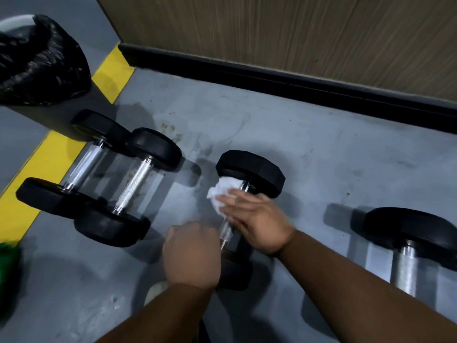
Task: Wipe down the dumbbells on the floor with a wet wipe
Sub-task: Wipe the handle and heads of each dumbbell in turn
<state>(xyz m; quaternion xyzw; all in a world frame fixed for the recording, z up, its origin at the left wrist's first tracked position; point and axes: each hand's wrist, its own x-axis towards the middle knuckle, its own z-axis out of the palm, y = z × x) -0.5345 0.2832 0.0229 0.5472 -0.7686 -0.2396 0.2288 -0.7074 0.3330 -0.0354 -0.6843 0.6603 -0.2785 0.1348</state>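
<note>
Mid-wipe on the middle black-headed dumbbell with chrome handle (249, 173), lying on the grey painted floor (309, 149) between a pair of similar dumbbells to the left and a bigger one to the right. Right hand (257, 219) with fingers laid fairly straight over the handle, pressing the crumpled white wet wipe (222, 194) against the bar just below the far head. Left hand (193, 253) curled into a clench beside the near end of the handle, seemingly steadying the near head; actual grasp hidden, so cannot tell for sure. Pair of black round-headed dumbbells (99, 174) touching each other near the yellow floor stripe (37, 174), untouched right now; cleaned or not, cannot tell. Large dumbbell with thick steel bar (408, 246) at right edge, well apart from both hands. Judged roughly partway: one handle in progress, heads and other three weights possibly left. Black plastic bag (42, 65) top left, brown wall panel (296, 28) behind
</note>
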